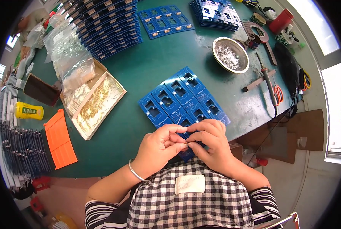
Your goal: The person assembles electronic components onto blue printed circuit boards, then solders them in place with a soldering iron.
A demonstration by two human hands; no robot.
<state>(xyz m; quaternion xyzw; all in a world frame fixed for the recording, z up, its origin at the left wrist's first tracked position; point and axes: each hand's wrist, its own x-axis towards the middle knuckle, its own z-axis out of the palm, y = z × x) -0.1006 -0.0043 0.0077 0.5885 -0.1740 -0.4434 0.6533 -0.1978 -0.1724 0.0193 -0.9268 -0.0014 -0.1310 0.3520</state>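
Open box [114, 91] left, metal bowl [241, 49] far right, blue circuit panel [185, 101] between.
Left hand [158, 147] and right hand [212, 145] hide its near edge, fingertips bunched; any pinched piece, cannot tell.

A blue, multi-windowed circuit-board panel [182, 105], partly hidden, lies askew on the green tabletop [117, 152].

Dark-lettered yellow bottle [29, 111], white-printed blue panel [183, 102], faintly lettered cloth patch [190, 184].
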